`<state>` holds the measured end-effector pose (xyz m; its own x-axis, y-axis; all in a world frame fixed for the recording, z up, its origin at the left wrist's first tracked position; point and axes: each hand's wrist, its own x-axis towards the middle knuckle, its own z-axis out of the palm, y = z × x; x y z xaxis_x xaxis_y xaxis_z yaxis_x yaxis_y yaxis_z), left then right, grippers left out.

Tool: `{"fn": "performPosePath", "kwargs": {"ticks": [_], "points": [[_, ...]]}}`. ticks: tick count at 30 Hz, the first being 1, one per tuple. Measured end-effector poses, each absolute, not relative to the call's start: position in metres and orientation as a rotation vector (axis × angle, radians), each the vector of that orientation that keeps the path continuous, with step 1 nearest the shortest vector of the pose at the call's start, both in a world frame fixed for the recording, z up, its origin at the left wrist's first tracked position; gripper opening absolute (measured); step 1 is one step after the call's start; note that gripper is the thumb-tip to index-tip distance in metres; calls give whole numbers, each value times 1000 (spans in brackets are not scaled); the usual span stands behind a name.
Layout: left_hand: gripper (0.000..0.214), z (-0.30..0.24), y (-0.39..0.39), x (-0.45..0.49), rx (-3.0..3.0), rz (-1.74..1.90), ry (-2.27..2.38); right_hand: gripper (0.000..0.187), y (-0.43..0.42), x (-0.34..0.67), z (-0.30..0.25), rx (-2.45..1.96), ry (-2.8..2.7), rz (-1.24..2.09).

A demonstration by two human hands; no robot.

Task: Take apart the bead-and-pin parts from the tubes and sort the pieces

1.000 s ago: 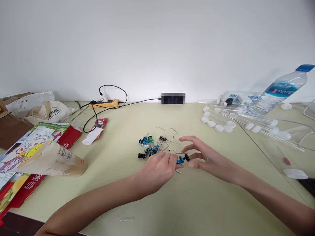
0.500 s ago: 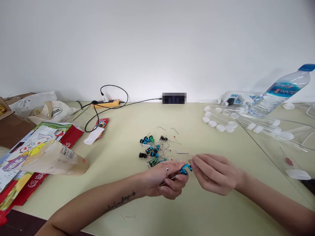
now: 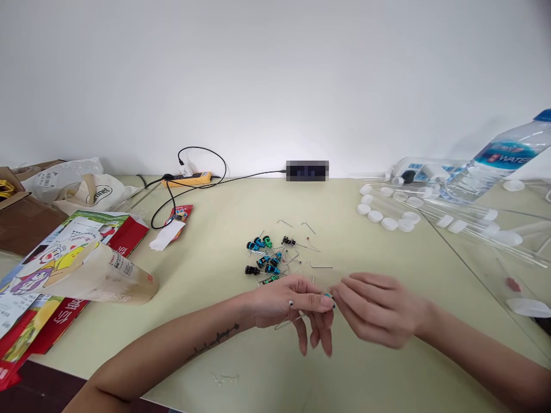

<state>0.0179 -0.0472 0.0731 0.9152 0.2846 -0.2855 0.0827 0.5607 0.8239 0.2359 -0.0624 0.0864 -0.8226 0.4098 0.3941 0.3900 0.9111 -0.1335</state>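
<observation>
On the table (image 3: pixel 241 201) many things lie around the work. At the left, a cup (image 3: pixel 116 275) hides a portion of the red printed bag (image 3: pixel 133 232), and behind them there are a cloth bag (image 3: pixel 97 195) and a carton (image 3: pixel 32 223). A white paper (image 3: pixel 167 235) partly covers a red packet (image 3: pixel 184 212). Near the wall, a black cable (image 3: pixel 253 175) runs between the yellow power strip (image 3: pixel 191 179) and a dark device (image 3: pixel 307 171). At the right, white caps (image 3: pixel 390 223) and clear tubes lie near the bottle (image 3: pixel 495 160), well apart from the hands.

The pile (image 3: pixel 272 261) of blue, green and black parts lies just beyond the left hand (image 3: pixel 301 304), which covers its near edge. A hex key (image 3: pixel 322 266) lies on the table, beyond the gap between the two hands.

The left forearm comes in from the lower left; the hand is turned thumb up. Its thumb and forefinger are clamped on a small blue part (image 3: pixel 329 297), while the other fingers hang down, spread. A thin wire (image 3: pixel 282 326) shows below this hand. The right hand (image 3: pixel 374 310) comes from the lower right, with its fingers bent and close together, the tips at the blue part. Whether they pinch it, I cannot tell.
</observation>
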Motion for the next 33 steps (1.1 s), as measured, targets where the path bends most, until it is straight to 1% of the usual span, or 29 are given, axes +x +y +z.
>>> {"fn": "performPosePath", "kwargs": {"ticks": [1,3,5,7,9,11,13,16,17,19,21,22,24,27,29,30,31,33], "points": [[38,72,-48,18,926,67,362,15,-64,237,85,-627,-2641,142],[41,68,-53,20,814,14,264,19,-68,240,80,-725,-2580,233],[45,63,-60,23,719,11,177,26,-71,241,75,-706,-2509,169],[48,58,-67,26,654,6,97,31,-73,243,70,-553,-2462,22],[51,56,-72,28,621,6,48,31,-73,243,68,-393,-2438,-71],[50,56,-74,27,621,57,78,29,-74,241,66,-417,-2412,-24],[47,57,-72,25,653,130,164,31,-76,237,66,-562,-2359,162],[45,62,-64,20,823,190,306,28,-79,229,70,-679,-2199,662],[44,65,-62,18,936,187,353,27,-80,227,73,-712,-2109,850],[42,70,-58,15,1237,172,472,33,-80,223,79,-839,-1951,1200],[41,75,-56,14,1539,164,589,40,-79,221,84,-1001,-1921,1428],[41,77,-56,13,1645,169,635,41,-80,220,85,-1078,-1966,1473],[42,79,-56,12,1725,190,679,38,-82,220,84,-1185,-2095,1404],[45,73,-55,12,1498,125,634,29,-87,228,74,-1143,-2280,964],[48,67,-54,11,1316,42,589,27,-87,239,64,-1072,-2343,652],[49,63,-53,10,1306,20,584,26,-86,245,59,-1085,-2332,547],[49,60,-54,10,1383,20,599,24,-83,251,56,-1133,-2289,486],[46,54,-56,9,1759,68,673,16,-72,263,51,-1285,-2138,468]]}}
